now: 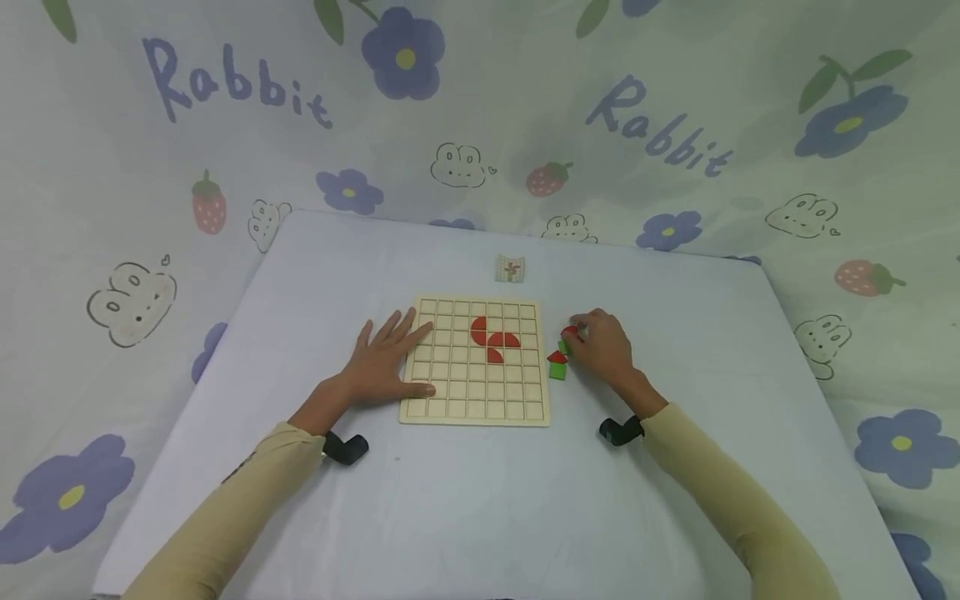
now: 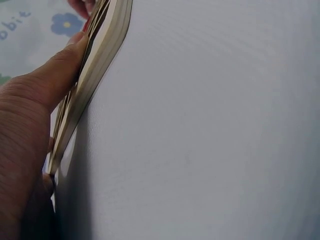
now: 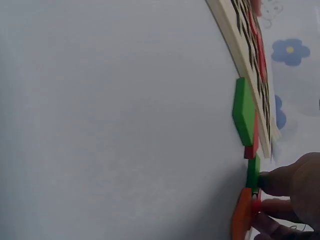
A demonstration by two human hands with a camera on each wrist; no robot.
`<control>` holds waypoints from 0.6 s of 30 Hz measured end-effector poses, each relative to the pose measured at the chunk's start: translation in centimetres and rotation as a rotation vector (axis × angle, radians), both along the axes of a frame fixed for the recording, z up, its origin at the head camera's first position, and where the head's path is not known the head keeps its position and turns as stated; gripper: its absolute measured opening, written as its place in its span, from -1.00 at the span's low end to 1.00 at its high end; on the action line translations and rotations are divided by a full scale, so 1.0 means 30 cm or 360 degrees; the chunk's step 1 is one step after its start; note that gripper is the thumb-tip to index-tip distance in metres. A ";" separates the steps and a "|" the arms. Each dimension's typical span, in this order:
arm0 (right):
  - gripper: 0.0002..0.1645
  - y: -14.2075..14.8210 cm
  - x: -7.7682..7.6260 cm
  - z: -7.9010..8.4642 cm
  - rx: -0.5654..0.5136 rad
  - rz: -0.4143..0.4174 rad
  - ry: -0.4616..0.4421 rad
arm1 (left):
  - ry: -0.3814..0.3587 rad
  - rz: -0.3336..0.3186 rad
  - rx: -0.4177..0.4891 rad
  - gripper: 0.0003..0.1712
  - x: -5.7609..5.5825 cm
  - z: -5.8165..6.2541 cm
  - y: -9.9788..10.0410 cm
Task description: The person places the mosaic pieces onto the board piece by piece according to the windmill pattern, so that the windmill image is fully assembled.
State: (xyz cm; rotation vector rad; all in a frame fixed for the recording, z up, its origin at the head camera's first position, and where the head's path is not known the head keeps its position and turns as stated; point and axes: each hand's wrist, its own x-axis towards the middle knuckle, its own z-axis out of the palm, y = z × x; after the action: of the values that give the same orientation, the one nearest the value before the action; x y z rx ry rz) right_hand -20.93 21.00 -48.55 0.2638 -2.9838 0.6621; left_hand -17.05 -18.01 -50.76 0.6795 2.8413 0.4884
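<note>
A square wooden grid board (image 1: 450, 408) lies flat on the table. Several red quarter-circle pieces (image 1: 512, 340) sit in its middle cells. My left hand (image 1: 378, 362) rests spread over the board's left edge, fingers straight and thumb (image 2: 62, 67) on top. Just right of the board, my right hand (image 1: 603, 346) has curled fingers around a red piece (image 1: 569, 331), pinching it at the table. Beside the thumb is a green piece (image 3: 253, 170). Nearer lie a red triangle (image 1: 557, 357) and a green square (image 1: 557, 371). An orange piece (image 3: 242, 215) shows by the right fingers.
A small pattern card (image 1: 510, 268) showing a pinwheel figure on a grid lies behind the board. White cloth covers the table (image 1: 480, 508). A printed curtain (image 1: 480, 108) hangs along its back and sides. Black wrist mounts (image 1: 345, 448) are strapped below both hands.
</note>
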 end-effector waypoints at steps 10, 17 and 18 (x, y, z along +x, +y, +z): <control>-0.75 0.006 -0.050 0.024 -0.0147 -0.0006 -0.0371 | -0.0003 0.0008 -0.0015 0.31 0.009 0.017 0.000; -0.83 -0.012 -0.015 0.030 -0.0230 0.0042 -0.0300 | -0.0015 0.0004 -0.0019 0.31 0.004 0.009 0.001; -0.83 -0.019 -0.003 0.032 -0.0265 0.0047 -0.0294 | -0.0014 0.0002 -0.0013 0.31 0.003 0.008 0.002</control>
State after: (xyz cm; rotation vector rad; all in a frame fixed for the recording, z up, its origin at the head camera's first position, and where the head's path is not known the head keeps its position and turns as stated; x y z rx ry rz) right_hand -21.02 20.44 -47.61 0.2485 -3.0770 0.9830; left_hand -16.95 -17.94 -50.51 0.6719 2.8340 0.4785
